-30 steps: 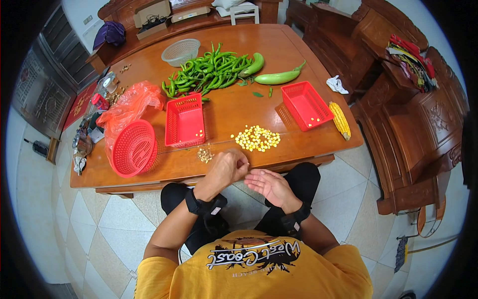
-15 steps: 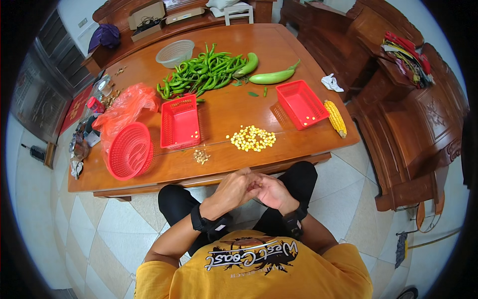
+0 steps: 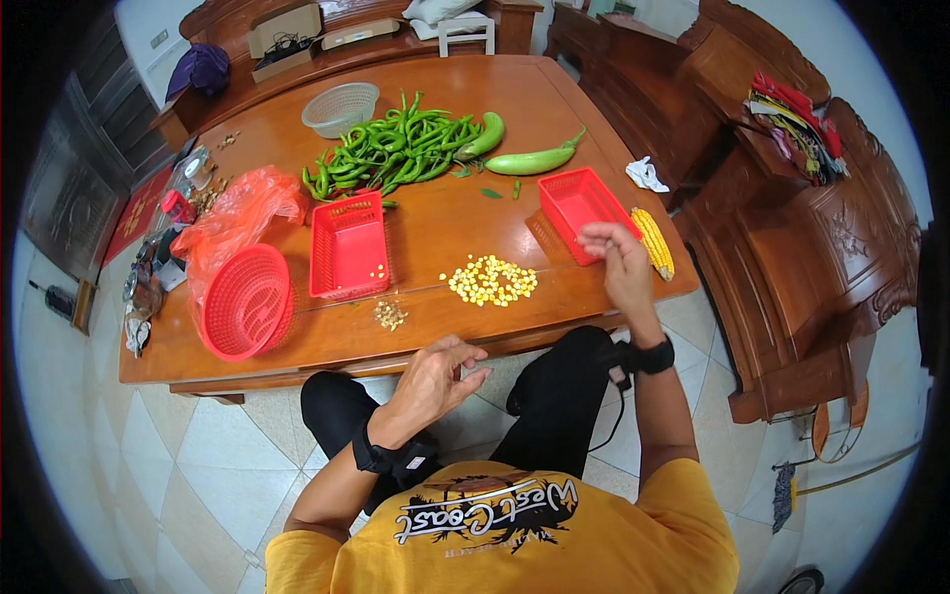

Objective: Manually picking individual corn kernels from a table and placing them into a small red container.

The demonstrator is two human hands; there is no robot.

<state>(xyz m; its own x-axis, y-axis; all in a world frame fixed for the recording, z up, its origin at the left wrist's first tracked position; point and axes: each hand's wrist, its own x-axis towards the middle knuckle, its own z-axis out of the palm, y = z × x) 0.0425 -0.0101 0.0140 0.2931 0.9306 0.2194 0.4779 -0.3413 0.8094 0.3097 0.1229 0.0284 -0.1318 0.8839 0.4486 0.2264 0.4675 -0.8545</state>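
Note:
My left hand [image 3: 435,384] hovers above my lap, just off the table's front edge. Its thumb and forefinger stand apart, and I see nothing between them. My right hand [image 3: 625,272] reaches over the near end of the right red basket [image 3: 577,197], fingers bent together and pointing left; whatever they may hold is too small or hidden. A loose patch of yellow corn kernels [image 3: 492,281] lies to the left of that hand. Beside the basket, on its right, rests a corn cob [image 3: 652,243]. The left rectangular red basket [image 3: 347,247] has a few kernels in it.
A round red basket [image 3: 247,302] leans near an orange plastic bag [image 3: 242,213]. Small pale scraps [image 3: 390,315] lie at the front. Green chili peppers [image 3: 396,148], green eggplants [image 3: 534,161], a pale strainer basket [image 3: 339,109] and crumpled white tissue [image 3: 647,174] are farther back.
My hands, together over my lap before, have come apart. The right hand went forward and right to the basket; the left shifted slightly left and its fingers opened. The view moved a little.

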